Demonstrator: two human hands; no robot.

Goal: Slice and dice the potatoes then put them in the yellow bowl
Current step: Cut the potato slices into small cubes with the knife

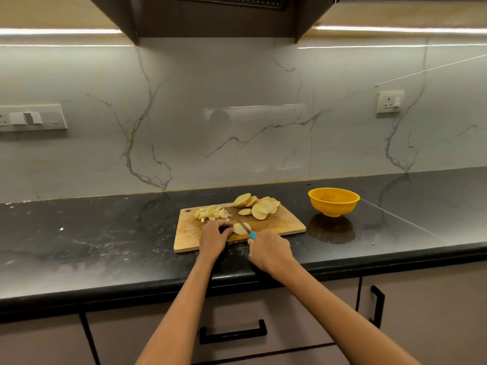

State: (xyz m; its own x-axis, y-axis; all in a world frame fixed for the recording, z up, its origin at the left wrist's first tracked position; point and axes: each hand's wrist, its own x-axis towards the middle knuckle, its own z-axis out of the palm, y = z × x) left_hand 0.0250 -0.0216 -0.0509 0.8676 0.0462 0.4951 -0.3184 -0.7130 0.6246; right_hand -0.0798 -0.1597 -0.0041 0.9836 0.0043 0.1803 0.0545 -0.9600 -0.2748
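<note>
A wooden cutting board (287, 224) lies on the black counter. A pile of diced potato (210, 213) sits at its back left, and several round potato slices (257, 205) are heaped at its back right. My left hand (214, 237) holds a small stack of slices (239, 229) near the board's front edge. My right hand (268, 250) grips a knife with a blue handle (252, 235); its blade lies across that stack. The yellow bowl (333, 201) stands to the right of the board, and I see nothing inside it.
The black counter (105, 241) runs left and right, with a marble wall behind it. A socket (390, 101) is on the wall at right and a switch panel (31, 118) at left. Drawers with black handles (233, 335) lie below the counter edge.
</note>
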